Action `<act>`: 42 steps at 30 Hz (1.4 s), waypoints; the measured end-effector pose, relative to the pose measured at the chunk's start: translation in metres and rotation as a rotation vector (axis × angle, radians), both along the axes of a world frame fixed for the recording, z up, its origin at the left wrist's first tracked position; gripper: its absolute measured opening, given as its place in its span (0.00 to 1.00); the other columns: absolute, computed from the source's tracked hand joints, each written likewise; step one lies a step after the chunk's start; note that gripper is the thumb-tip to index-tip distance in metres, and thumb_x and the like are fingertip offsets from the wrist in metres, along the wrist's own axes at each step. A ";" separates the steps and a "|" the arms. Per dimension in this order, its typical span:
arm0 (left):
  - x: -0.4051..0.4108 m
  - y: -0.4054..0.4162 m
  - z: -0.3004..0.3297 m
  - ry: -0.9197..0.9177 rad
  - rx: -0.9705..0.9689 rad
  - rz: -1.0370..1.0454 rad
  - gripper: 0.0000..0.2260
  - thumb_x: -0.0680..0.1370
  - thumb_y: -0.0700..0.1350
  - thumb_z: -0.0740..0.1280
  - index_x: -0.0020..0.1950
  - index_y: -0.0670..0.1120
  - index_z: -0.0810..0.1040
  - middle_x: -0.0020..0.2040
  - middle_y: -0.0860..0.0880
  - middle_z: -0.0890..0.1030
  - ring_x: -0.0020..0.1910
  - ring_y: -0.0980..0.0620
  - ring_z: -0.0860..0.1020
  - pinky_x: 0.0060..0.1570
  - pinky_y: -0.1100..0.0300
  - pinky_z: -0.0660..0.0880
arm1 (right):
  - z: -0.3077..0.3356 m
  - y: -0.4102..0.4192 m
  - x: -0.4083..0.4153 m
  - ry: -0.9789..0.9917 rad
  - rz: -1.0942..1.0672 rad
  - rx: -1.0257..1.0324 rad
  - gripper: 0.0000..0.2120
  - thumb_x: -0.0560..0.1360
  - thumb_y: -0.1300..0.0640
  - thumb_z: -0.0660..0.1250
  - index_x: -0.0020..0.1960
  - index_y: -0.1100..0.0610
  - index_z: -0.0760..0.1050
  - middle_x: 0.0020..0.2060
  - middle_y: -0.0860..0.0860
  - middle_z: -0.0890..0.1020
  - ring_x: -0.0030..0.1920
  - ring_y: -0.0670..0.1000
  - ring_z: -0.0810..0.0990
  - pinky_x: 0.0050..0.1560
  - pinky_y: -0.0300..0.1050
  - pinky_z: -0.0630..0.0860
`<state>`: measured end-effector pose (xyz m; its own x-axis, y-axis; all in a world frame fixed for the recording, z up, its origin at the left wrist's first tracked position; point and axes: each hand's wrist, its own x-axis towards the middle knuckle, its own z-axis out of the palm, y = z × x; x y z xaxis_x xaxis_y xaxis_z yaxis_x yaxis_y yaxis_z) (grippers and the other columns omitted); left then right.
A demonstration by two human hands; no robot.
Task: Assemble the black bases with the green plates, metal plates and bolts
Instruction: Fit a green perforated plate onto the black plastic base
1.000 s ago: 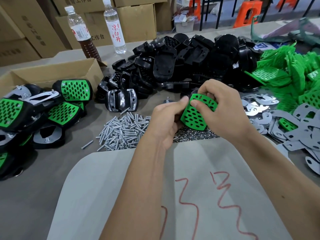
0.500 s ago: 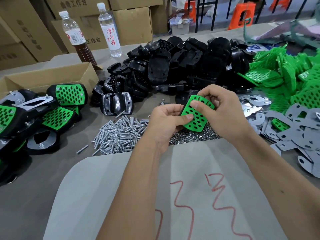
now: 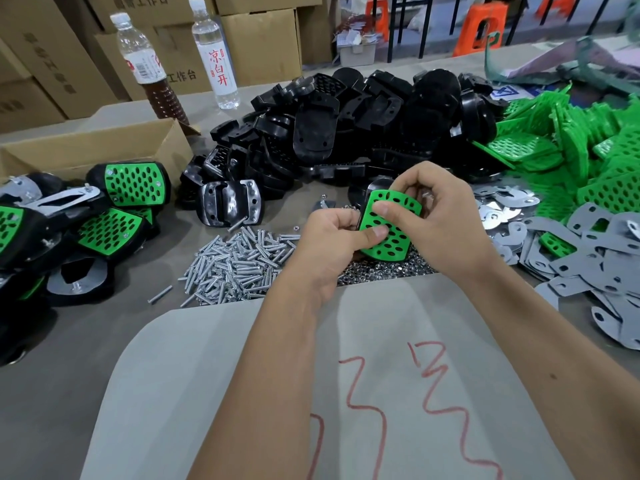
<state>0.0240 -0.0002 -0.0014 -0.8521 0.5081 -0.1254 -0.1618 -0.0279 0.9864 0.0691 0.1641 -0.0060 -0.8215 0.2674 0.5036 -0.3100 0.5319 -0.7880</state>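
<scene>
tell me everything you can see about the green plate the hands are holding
The green plate is a bright green plastic piece, roughly trapezoidal with rounded corners and slightly curved, perforated with rows of oval holes. It is held above the table, tilted toward the camera, over the pile of small nuts. The left hand grips its lower left edge with the thumb on its face; the right hand grips its top and right side, thumb pressing its face. Whatever lies behind it is hidden.

Bright, even overhead light, soft shadows, wide-angle bending and slight blur toward the edges.
</scene>
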 end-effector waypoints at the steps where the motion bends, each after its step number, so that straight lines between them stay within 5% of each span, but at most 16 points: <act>1: 0.000 0.000 0.000 0.001 0.014 -0.005 0.03 0.77 0.31 0.72 0.48 0.38 0.83 0.46 0.40 0.86 0.45 0.45 0.86 0.47 0.56 0.83 | 0.001 0.000 0.000 -0.004 0.000 -0.004 0.10 0.74 0.56 0.79 0.47 0.56 0.79 0.39 0.46 0.78 0.39 0.44 0.74 0.42 0.39 0.72; 6: 0.002 -0.005 0.000 -0.026 0.122 -0.021 0.06 0.77 0.29 0.69 0.53 0.33 0.81 0.47 0.38 0.85 0.44 0.45 0.85 0.49 0.55 0.84 | 0.004 -0.005 -0.001 0.049 -0.022 -0.033 0.13 0.73 0.53 0.79 0.49 0.55 0.77 0.45 0.51 0.77 0.44 0.49 0.74 0.44 0.47 0.74; 10: 0.002 -0.004 0.001 -0.058 0.189 0.003 0.06 0.78 0.29 0.68 0.54 0.33 0.81 0.48 0.39 0.85 0.45 0.45 0.86 0.50 0.54 0.84 | 0.004 -0.013 -0.004 -0.078 -0.038 -0.360 0.26 0.69 0.48 0.81 0.60 0.51 0.73 0.55 0.51 0.79 0.54 0.50 0.80 0.53 0.45 0.78; 14: 0.001 -0.004 0.002 -0.051 0.201 -0.008 0.07 0.77 0.30 0.69 0.55 0.33 0.81 0.51 0.37 0.85 0.48 0.43 0.85 0.53 0.51 0.84 | 0.006 -0.010 -0.003 -0.155 0.197 -0.582 0.13 0.74 0.53 0.78 0.57 0.56 0.84 0.47 0.53 0.88 0.48 0.51 0.87 0.46 0.44 0.82; 24: 0.000 -0.003 0.001 -0.068 0.115 -0.019 0.13 0.77 0.32 0.70 0.59 0.27 0.79 0.51 0.36 0.85 0.48 0.42 0.85 0.54 0.49 0.83 | 0.006 -0.006 -0.001 -0.069 0.189 -0.543 0.10 0.76 0.61 0.76 0.57 0.61 0.83 0.47 0.56 0.87 0.48 0.54 0.85 0.51 0.49 0.83; 29: -0.003 -0.002 0.001 -0.132 0.129 0.081 0.07 0.78 0.32 0.70 0.55 0.32 0.81 0.48 0.39 0.87 0.45 0.45 0.86 0.45 0.52 0.85 | 0.008 0.000 0.001 -0.198 0.302 -0.599 0.11 0.83 0.62 0.65 0.63 0.59 0.82 0.55 0.58 0.87 0.57 0.57 0.86 0.57 0.55 0.84; 35: 0.000 0.003 -0.001 -0.092 0.070 0.124 0.05 0.78 0.36 0.72 0.53 0.36 0.82 0.50 0.38 0.87 0.47 0.44 0.85 0.54 0.44 0.83 | 0.009 -0.001 0.002 -0.163 0.209 -0.513 0.11 0.83 0.66 0.65 0.61 0.59 0.82 0.51 0.59 0.88 0.54 0.62 0.87 0.56 0.66 0.83; 42: 0.002 0.004 0.002 0.090 0.094 0.268 0.07 0.77 0.38 0.75 0.53 0.45 0.86 0.51 0.38 0.85 0.47 0.48 0.82 0.55 0.47 0.81 | 0.009 -0.003 0.003 -0.144 0.337 -0.464 0.11 0.80 0.68 0.68 0.59 0.57 0.83 0.49 0.56 0.89 0.50 0.57 0.88 0.51 0.53 0.84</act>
<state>0.0259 0.0038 0.0006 -0.9631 0.2690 -0.0066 -0.0488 -0.1502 0.9874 0.0718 0.1613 0.0026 -0.9509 0.1452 0.2733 -0.2745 0.0124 -0.9615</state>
